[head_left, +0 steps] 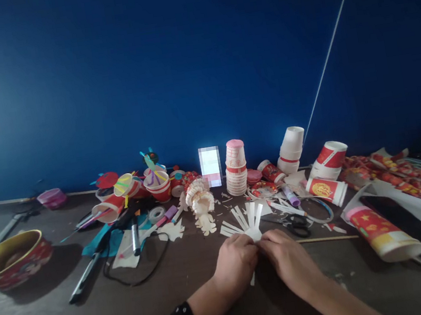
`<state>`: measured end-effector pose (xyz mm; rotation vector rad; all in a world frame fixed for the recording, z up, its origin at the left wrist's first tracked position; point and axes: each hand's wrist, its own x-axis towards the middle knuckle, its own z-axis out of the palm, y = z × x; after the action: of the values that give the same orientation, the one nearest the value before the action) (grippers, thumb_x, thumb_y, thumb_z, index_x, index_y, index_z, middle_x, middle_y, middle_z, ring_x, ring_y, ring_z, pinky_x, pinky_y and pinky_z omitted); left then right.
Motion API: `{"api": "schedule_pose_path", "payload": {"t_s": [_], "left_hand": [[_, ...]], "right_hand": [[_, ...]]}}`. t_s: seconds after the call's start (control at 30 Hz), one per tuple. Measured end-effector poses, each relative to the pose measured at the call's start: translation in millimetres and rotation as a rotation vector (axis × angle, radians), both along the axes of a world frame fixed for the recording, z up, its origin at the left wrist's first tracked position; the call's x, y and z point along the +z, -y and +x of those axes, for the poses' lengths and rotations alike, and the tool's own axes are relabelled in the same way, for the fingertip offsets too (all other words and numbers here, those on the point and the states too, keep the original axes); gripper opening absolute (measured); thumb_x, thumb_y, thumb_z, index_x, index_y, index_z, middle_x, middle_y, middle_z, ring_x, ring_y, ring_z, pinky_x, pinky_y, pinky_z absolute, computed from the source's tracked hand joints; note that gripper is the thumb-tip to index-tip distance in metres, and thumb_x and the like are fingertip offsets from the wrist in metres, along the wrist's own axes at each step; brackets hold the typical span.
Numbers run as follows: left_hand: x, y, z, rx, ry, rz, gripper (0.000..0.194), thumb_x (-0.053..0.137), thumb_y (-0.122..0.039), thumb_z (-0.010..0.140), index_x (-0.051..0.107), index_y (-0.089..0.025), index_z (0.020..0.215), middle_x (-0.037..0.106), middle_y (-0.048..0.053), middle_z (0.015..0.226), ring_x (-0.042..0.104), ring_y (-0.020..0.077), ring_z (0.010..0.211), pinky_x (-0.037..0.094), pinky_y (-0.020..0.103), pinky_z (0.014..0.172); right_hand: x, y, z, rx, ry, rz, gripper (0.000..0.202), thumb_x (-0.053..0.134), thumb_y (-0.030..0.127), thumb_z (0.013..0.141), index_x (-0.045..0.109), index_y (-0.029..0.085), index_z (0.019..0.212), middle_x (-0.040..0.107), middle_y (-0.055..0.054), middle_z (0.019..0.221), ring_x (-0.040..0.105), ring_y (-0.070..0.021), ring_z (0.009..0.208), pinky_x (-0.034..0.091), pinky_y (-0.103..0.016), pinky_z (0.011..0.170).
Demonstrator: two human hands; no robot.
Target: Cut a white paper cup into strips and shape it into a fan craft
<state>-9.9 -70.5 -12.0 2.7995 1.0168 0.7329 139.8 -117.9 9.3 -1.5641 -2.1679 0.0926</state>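
Between my hands is a white paper cup cut into strips (253, 233), its strips fanned out away from me around a round base. My left hand (235, 261) is closed, fingers curled on the near left side of the piece. From the right, my right hand (289, 258) pinches its near edge. One strip hangs down below my left hand. My fingertips partly hide the near side. Just beyond my right hand lie black-handled scissors (298, 225) and a thin wooden stick (329, 238).
Stacked paper cups (236, 169) stand at the back. A red printed cup (386, 233) lies at right by a dark phone (418, 231). Further left are a marker (135, 236), a tape roll (157, 214), decorated cups (158, 187) and a gold-lined bowl (11, 263). A blue partition (141, 72) rises behind.
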Motion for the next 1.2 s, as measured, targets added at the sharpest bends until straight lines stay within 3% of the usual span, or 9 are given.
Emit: {"api": "schedule_pose_path", "payload": {"t_s": [0.13,0.37,0.47,0.57,0.7,0.9,1.03,1.2], "left_hand": [[1.2,0,0,-0.004,-0.007,-0.032,0.011,0.059,-0.015,0.077,0.063,-0.015,0.066,0.063,0.002,0.074,0.055,0.0163,0.072,0.042,0.026,0.064],[2.5,0,0,-0.001,0.005,-0.076,0.016,0.056,-0.018,0.081,0.063,-0.015,0.067,0.062,0.002,0.075,0.054,0.0161,0.073,0.042,0.026,0.067],[1.1,0,1,0.010,0.016,-0.080,0.015,0.055,-0.017,0.082,0.063,-0.015,0.069,0.062,0.002,0.077,0.054,0.0164,0.075,0.043,0.026,0.068],[-0.5,1,2,0.016,0.006,-0.034,0.016,0.053,-0.016,0.083,0.063,-0.015,0.069,0.062,0.003,0.076,0.054,0.0168,0.074,0.043,0.027,0.066],[0.0,3,1,-0.006,0.001,0.022,0.020,0.048,-0.015,0.084,0.061,-0.015,0.069,0.061,0.003,0.074,0.054,0.0164,0.070,0.043,0.026,0.062],[4.1,4,0,-0.013,-0.002,0.015,0.021,0.048,-0.014,0.083,0.061,-0.014,0.067,0.062,0.004,0.074,0.054,0.0164,0.069,0.043,0.026,0.061],[5.6,2,-1,-0.028,-0.008,-0.035,0.014,0.054,-0.013,0.078,0.063,-0.015,0.068,0.063,0.003,0.075,0.054,0.0170,0.073,0.043,0.026,0.064],[5.5,-1,0,-0.017,0.017,-0.069,0.017,0.054,-0.016,0.080,0.064,-0.016,0.066,0.062,0.003,0.073,0.054,0.0160,0.073,0.041,0.025,0.064]], "right_hand": [[-3.1,-1,2,0.014,-0.084,-0.024,0.025,0.043,0.013,0.088,0.059,0.020,0.069,0.058,-0.002,0.074,0.052,-0.0177,0.075,0.037,-0.027,0.066],[-4.0,-6,11,0.075,-0.287,-0.121,0.023,0.049,0.005,0.076,0.066,0.021,0.077,0.064,-0.002,0.078,0.058,-0.0180,0.076,0.040,-0.027,0.068],[-5.5,-8,13,0.051,-0.315,-0.138,0.026,0.050,0.005,0.075,0.064,0.021,0.089,0.066,-0.001,0.078,0.060,-0.0183,0.073,0.041,-0.026,0.066],[-6.7,-7,14,0.034,-0.271,-0.122,0.029,0.049,0.005,0.075,0.061,0.021,0.095,0.065,-0.002,0.078,0.060,-0.0183,0.073,0.041,-0.026,0.065],[-7.5,-5,13,0.031,-0.072,-0.043,0.024,0.044,0.008,0.081,0.062,0.021,0.090,0.064,-0.003,0.075,0.058,-0.0176,0.071,0.039,-0.026,0.064],[-10.8,-1,11,0.008,0.151,0.049,0.025,0.041,0.009,0.086,0.062,0.021,0.095,0.062,-0.002,0.070,0.055,-0.0170,0.067,0.034,-0.027,0.064],[-8.6,-2,11,-0.038,0.133,0.036,0.021,0.044,0.013,0.086,0.062,0.020,0.080,0.058,-0.002,0.067,0.052,-0.0162,0.065,0.033,-0.026,0.061],[-1.8,-6,13,0.048,-0.005,-0.009,0.024,0.045,0.016,0.087,0.062,0.020,0.070,0.058,0.000,0.065,0.051,-0.0162,0.070,0.035,-0.025,0.063]]}}
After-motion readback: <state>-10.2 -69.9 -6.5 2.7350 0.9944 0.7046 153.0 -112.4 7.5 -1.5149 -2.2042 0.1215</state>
